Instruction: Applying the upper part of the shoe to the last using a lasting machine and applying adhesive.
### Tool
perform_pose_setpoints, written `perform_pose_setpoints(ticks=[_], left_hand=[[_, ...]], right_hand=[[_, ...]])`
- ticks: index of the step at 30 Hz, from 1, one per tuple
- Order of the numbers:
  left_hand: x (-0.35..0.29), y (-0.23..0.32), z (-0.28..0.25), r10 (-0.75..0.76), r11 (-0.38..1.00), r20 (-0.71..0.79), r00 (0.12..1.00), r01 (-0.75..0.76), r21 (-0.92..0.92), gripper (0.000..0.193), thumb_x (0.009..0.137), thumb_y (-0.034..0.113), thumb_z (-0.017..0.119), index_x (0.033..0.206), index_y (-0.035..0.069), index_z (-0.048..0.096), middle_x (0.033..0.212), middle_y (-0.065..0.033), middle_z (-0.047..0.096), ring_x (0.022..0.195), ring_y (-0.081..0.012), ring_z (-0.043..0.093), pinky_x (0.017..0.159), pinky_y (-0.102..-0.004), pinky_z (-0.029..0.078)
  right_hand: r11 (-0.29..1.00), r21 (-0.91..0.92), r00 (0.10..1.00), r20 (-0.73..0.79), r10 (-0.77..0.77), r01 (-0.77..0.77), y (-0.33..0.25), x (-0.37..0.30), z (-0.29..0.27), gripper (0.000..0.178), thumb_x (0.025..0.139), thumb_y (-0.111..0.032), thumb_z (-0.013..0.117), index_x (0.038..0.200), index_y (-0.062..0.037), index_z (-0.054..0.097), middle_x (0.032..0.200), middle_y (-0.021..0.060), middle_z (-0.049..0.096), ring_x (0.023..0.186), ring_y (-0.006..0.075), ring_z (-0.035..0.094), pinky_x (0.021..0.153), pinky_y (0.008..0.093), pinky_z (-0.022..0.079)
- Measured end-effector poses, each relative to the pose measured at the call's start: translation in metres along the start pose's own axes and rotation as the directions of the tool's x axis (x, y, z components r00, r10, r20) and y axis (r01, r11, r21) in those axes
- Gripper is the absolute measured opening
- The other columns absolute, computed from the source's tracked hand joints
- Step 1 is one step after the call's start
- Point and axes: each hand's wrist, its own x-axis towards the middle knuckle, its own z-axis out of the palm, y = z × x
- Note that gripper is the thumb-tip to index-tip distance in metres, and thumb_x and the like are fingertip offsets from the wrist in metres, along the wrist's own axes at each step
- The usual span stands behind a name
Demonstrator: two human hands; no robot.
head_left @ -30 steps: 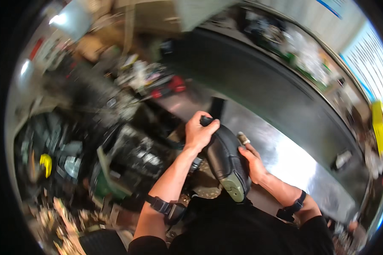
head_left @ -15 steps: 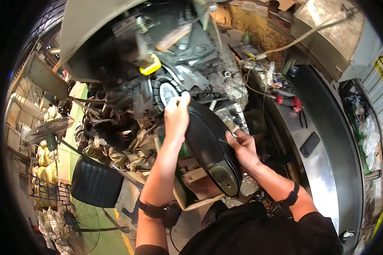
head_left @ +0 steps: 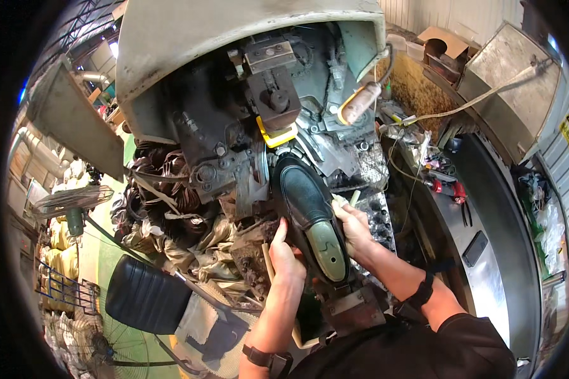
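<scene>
See black shoe [head_left: 299, 196] with green insert [head_left: 326, 243] in front of machine [head_left: 275, 79], toe near yellow piece [head_left: 278, 136], heel by metal block [head_left: 354, 309], apparently lined up with both. Note right hand [head_left: 355, 232] gripping shoe's side, likely to steady it; left hand [head_left: 287, 260] close along other side, grip impossible to judge. Spot phone [head_left: 475, 248] well apart on metal surface [head_left: 488, 294] at right.

Black shoe [head_left: 297, 189], underside hidden.
</scene>
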Motion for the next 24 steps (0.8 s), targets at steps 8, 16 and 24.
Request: perform_pose_setpoints(ticks=[8,16,24], left_hand=[[0.033,0.006,0.014,-0.068,0.995,-0.072,0.995,0.062,-0.081,0.032,0.098,0.033,0.062,0.110,0.005,0.070,0.107,-0.0088,0.073,0.091,-0.0234,0.069,0.083,-0.0367,0.056],[0.037,0.005,0.015,-0.105,0.989,-0.061,0.993,0.097,-0.115,0.032,0.100,0.031,0.057,0.117,0.006,0.067,0.115,-0.0088,0.071,0.099,-0.0242,0.068,0.090,-0.0377,0.055],[0.063,-0.016,-0.001,-0.095,0.976,-0.080,0.992,0.077,-0.206,0.034,0.101,0.030,0.052,0.116,0.004,0.067,0.115,-0.0101,0.072,0.100,-0.0261,0.067,0.093,-0.0379,0.052]], right_hand=[[1.000,0.011,0.996,-0.086,0.015,-0.014,-0.003,0.025,0.015,0.024,0.099,-0.018,0.064,0.113,0.0012,0.061,0.097,0.0094,0.070,0.078,0.0171,0.068,0.070,0.0325,0.059],[0.998,-0.002,0.989,-0.138,0.060,-0.061,-0.008,0.027,0.017,0.024,0.099,-0.016,0.064,0.119,-0.0038,0.059,0.098,0.0063,0.069,0.082,0.0166,0.066,0.074,0.0323,0.058],[0.996,0.034,0.994,-0.069,0.089,-0.087,0.014,0.050,-0.005,0.024,0.099,-0.015,0.063,0.122,-0.0064,0.059,0.103,0.0046,0.068,0.087,0.0167,0.065,0.079,0.0319,0.056]])
